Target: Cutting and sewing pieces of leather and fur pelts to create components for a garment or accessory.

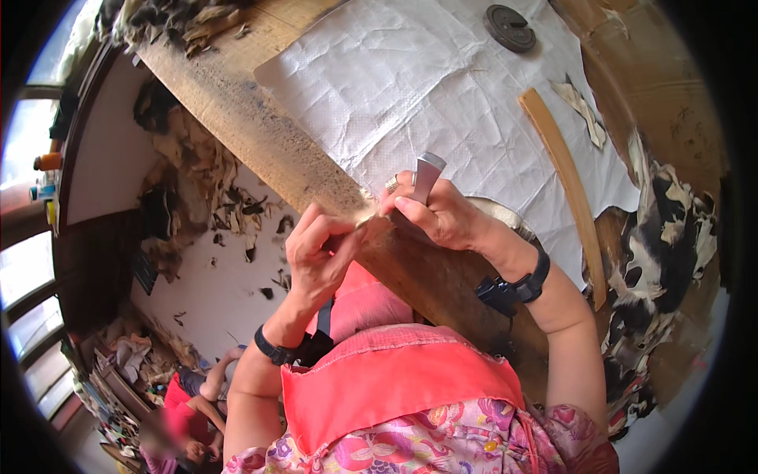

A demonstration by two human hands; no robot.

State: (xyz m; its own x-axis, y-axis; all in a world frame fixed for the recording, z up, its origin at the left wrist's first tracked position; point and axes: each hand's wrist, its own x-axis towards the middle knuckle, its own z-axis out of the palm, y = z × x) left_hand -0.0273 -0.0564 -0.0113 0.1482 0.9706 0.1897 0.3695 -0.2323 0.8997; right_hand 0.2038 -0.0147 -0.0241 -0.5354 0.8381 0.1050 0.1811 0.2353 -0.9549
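Observation:
Over the edge of the wooden board, my left hand (320, 246) is closed, its thumb and fingers pinching a small pale scrap of furry hide (365, 213). Close beside it, my right hand (442, 212) wraps round a flat, grey-brown tool (427, 175) with a silvery end pointing up and away from me. The tool's lower end is hidden by the fingers, so its kind is unclear. My right fingertips meet the scrap near the left ones. Both hands are above the near edge of a white woven sheet (395, 87).
A slotted dark metal disc (510, 29) and a long wooden strip (564, 182) lie on the sheet. Black-and-white hide scraps (655, 245) pile up at right. More scraps (189, 174) lie on the floor at left. Another person (185, 415) is at lower left.

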